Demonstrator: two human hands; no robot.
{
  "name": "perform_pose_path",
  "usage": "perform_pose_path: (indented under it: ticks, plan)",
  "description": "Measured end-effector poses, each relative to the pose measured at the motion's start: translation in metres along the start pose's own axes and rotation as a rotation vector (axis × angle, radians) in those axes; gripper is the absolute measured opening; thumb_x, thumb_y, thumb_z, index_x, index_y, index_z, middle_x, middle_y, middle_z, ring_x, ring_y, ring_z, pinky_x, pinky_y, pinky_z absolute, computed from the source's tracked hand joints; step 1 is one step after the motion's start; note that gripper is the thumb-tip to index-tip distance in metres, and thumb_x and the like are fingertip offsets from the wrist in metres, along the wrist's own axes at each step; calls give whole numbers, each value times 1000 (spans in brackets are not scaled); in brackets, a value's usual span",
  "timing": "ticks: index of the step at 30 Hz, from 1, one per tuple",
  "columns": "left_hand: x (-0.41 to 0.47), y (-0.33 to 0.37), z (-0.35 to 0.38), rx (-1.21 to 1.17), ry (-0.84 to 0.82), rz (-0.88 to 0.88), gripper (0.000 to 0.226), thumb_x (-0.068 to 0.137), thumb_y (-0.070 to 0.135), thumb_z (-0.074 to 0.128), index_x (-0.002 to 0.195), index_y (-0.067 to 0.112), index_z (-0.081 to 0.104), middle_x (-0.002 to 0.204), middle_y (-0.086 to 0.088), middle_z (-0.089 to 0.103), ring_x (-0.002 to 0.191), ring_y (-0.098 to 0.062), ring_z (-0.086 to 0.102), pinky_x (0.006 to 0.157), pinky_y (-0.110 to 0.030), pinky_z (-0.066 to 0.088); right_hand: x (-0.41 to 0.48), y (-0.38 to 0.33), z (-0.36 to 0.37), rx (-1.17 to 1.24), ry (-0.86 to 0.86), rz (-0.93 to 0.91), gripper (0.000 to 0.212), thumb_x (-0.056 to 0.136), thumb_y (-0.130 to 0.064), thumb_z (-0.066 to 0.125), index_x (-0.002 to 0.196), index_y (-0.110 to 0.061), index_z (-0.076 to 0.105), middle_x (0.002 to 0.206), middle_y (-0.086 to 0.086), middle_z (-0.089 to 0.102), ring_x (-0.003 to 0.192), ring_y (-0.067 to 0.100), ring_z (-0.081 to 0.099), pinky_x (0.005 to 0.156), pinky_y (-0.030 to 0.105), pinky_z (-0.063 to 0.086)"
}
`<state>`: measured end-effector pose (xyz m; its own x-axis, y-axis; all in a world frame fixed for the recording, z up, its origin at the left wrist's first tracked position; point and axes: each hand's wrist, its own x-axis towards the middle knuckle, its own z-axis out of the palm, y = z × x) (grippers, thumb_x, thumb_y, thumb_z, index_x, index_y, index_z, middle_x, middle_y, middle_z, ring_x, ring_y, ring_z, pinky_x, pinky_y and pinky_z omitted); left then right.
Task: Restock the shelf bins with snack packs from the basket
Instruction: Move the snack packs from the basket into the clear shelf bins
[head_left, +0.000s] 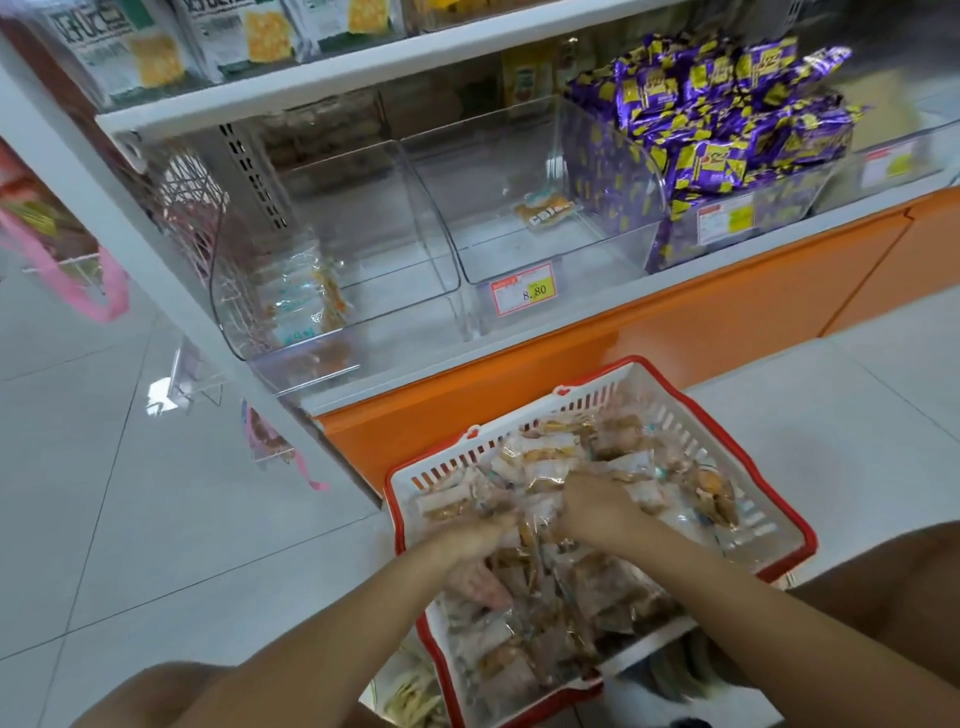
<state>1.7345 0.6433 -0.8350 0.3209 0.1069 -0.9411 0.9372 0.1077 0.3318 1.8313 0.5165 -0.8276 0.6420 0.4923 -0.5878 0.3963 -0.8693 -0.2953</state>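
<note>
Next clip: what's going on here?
A person at a store shelf has both hands down in a white basket full of snack packs. The left hand and right hand grip a bunch of packs near the middle, not yet lifted out. On the shelf, the left bin holds a few packs, the middle bin only one, and the right bin is piled with purple packs.

We see a white shelf unit (363, 67) standing on an orange base panel (675, 332). Below and left of the panel spreads a glossy floor (130, 493) of pale tiles, with a bright reflection (158, 392) of light. Up and left of the panel hangs a pinkish wire rack (197, 218).
</note>
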Motion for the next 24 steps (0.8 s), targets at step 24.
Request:
perform_pose_path:
  ticks: [24]
  plan:
    - [-61, 59, -56, -480, -366, 540, 56, 73, 24, 76, 121, 0, 59, 113, -23, 65, 94, -29, 69, 79, -39, 58, -29, -6, -64, 715, 677, -460, 20, 91, -13, 63, 77, -18, 50, 93, -25, 60, 88, -13, 57, 69, 4, 43]
